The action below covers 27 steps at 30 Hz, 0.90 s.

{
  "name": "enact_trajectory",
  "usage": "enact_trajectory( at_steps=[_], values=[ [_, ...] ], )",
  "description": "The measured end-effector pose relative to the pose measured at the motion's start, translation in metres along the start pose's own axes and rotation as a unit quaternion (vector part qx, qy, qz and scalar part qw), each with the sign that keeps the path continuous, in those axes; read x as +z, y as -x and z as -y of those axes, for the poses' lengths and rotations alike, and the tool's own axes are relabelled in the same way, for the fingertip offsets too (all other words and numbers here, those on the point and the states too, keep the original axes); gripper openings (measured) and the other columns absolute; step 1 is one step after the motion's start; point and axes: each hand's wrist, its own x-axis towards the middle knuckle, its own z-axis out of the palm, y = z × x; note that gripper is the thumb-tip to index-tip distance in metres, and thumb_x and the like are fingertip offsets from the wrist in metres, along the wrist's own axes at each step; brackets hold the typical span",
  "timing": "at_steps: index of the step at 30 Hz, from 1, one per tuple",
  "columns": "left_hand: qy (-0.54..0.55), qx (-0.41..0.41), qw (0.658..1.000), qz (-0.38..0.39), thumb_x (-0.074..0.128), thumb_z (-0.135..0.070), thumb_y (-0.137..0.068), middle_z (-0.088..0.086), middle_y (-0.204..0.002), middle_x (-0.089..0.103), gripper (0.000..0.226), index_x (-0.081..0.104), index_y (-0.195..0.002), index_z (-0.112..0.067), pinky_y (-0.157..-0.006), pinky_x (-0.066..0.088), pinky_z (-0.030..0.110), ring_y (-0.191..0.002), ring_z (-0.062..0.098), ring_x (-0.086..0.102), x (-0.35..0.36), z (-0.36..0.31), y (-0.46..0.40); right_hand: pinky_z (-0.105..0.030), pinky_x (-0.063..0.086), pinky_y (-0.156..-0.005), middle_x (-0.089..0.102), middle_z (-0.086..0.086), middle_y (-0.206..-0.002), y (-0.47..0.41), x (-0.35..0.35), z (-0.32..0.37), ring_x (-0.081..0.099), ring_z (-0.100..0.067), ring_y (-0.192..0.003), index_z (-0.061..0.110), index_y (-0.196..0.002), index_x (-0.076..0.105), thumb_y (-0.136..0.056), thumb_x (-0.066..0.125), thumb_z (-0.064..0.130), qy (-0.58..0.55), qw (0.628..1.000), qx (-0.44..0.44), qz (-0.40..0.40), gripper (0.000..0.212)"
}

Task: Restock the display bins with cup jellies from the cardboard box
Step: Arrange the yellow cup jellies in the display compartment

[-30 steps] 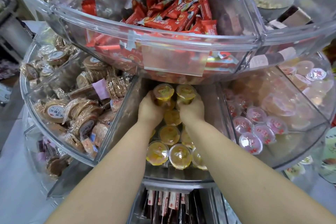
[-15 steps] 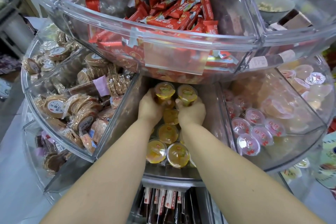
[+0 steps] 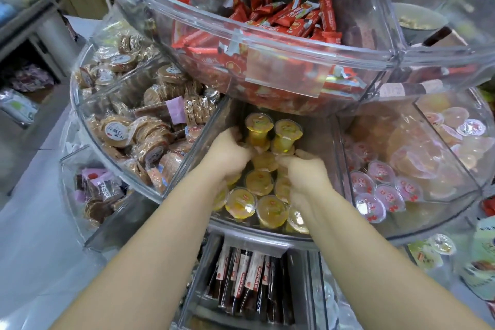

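Left hand [image 3: 227,154]: reaches into the middle bin, fingers curled at the foot of the left stacked jelly; blur hides whether they clamp it.
Right hand [image 3: 305,166]: in the same bin, fingers curled among the jellies just below the right stack; the grip cannot be told through the blur.
Stacked jellies [image 3: 272,132]: two yellow cup stacks standing upright just beyond the fingers, side by side at the back of the bin.
Loose jellies [image 3: 257,203]: more yellow cups lying between and below both wrists, lids up, filling the front of the bin.
Middle bin [image 3: 262,232]: clear wedge compartment around both hands.
Left of the fingers: a clear bin of round wrapped biscuits [image 3: 139,131].
Right of the fingers: a clear bin of pink-lidded jellies [image 3: 380,185].
Above the fingers: an upper tier bin [image 3: 267,45] holding red wrapped bars [image 3: 292,19].
Below the wrists: a lower bin with dark packets [image 3: 246,281] standing on end.
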Motion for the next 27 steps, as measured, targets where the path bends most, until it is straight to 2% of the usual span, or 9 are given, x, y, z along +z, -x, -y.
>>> enact_trajectory(
  at_steps=[3, 6, 9, 14, 19, 21, 23, 25, 27],
  values=[
    [0.113, 0.086, 0.99, -0.017, 0.065, -0.009, -0.084, 0.001, -0.125, 0.061, 0.044, 0.054, -0.126, -0.018, -0.088, 0.051, 0.02, -0.106, 0.006, 0.062, -0.041, 0.006, 0.068, -0.019, 0.048, -0.066, 0.062, -0.009, -0.109, 0.052, 0.009, -0.003, 0.06, -0.016, -0.089, 0.011, -0.114, 0.056, -0.086, 0.059, 0.003, -0.031, 0.998, -0.026, 0.05, 0.029],
    [0.147, 0.148, 0.97, -0.123, 0.065, -0.013, -0.084, -0.013, -0.101, 0.071, 0.029, 0.067, -0.099, -0.038, -0.077, 0.048, 0.008, -0.094, 0.0, 0.065, -0.091, 0.038, 0.15, -0.018, 0.049, -0.068, 0.063, 0.008, -0.087, 0.117, 0.034, -0.02, 0.059, -0.009, -0.079, 0.023, -0.094, 0.06, -0.087, 0.059, 0.006, 0.028, 0.981, -0.145, 0.13, 0.018],
    [0.149, 0.1, 0.957, -0.228, 0.064, -0.013, -0.082, -0.017, -0.085, 0.071, 0.027, 0.068, -0.085, -0.04, -0.072, 0.048, 0.007, -0.081, -0.003, 0.064, -0.128, 0.105, 0.219, -0.022, 0.049, -0.067, 0.061, 0.013, -0.072, 0.181, 0.063, -0.06, 0.057, -0.009, -0.071, 0.024, -0.086, 0.06, -0.086, 0.06, 0.005, 0.075, 0.944, -0.19, 0.26, 0.019],
    [0.154, -0.101, 0.941, -0.284, 0.062, 0.004, -0.084, -0.011, -0.075, 0.069, 0.036, 0.067, -0.081, -0.031, -0.067, 0.047, 0.006, -0.07, -0.003, 0.062, -0.145, 0.272, 0.305, -0.017, 0.048, -0.065, 0.062, 0.011, -0.079, 0.231, 0.108, -0.21, 0.056, -0.002, -0.068, 0.026, -0.088, 0.06, -0.086, 0.06, 0.006, 0.259, 0.855, -0.11, 0.436, 0.02],
    [0.113, -0.301, 0.916, -0.242, 0.06, 0.002, -0.084, -0.004, -0.086, 0.064, 0.021, 0.061, -0.098, -0.013, -0.072, 0.047, 0.01, -0.082, 0.014, 0.062, -0.114, 0.455, 0.355, -0.023, 0.042, -0.076, 0.063, -0.006, -0.098, 0.188, 0.109, -0.43, 0.059, -0.021, -0.091, 0.01, -0.106, 0.059, -0.087, 0.058, 0.01, 0.518, 0.736, 0.028, 0.435, 0.019],
    [0.08, -0.35, 0.913, -0.192, 0.06, -0.002, -0.083, -0.002, -0.09, 0.065, 0.023, 0.062, -0.105, -0.009, -0.081, 0.048, 0.017, -0.089, 0.016, 0.063, -0.091, 0.53, 0.358, -0.026, 0.043, -0.081, 0.064, -0.011, -0.107, 0.151, 0.094, -0.512, 0.059, -0.027, -0.102, 0.009, -0.11, 0.059, -0.088, 0.056, 0.011, 0.61, 0.671, 0.053, 0.419, 0.022],
    [0.058, -0.374, 0.915, -0.138, 0.059, -0.005, -0.084, -0.002, -0.099, 0.064, 0.021, 0.063, -0.105, -0.007, -0.082, 0.043, 0.015, -0.096, 0.014, 0.061, -0.062, 0.591, 0.348, -0.029, 0.044, -0.082, 0.064, -0.014, -0.111, 0.115, 0.082, -0.578, 0.059, -0.029, -0.104, 0.01, -0.11, 0.06, -0.087, 0.054, 0.012, 0.691, 0.597, 0.059, 0.404, 0.024],
    [0.09, -0.374, 0.917, -0.109, 0.059, -0.003, -0.084, 0.003, -0.106, 0.061, 0.026, 0.059, -0.111, -0.003, -0.078, 0.039, 0.009, -0.097, 0.016, 0.058, -0.029, 0.644, 0.326, -0.029, 0.045, -0.083, 0.063, -0.014, -0.115, 0.081, 0.08, -0.632, 0.059, -0.03, -0.106, 0.013, -0.115, 0.059, -0.087, 0.054, 0.014, 0.722, 0.56, 0.072, 0.4, 0.028],
    [0.134, -0.382, 0.909, -0.1, 0.06, -0.005, -0.085, 0.011, -0.116, 0.058, 0.04, 0.05, -0.124, -0.004, -0.091, 0.041, 0.02, -0.105, 0.023, 0.056, 0.003, 0.686, 0.299, -0.03, 0.045, -0.087, 0.061, -0.014, -0.12, 0.05, 0.083, -0.678, 0.057, -0.03, -0.11, 0.015, -0.123, 0.053, -0.086, 0.058, 0.014, 0.731, 0.548, 0.053, 0.404, 0.038]
  ],
)
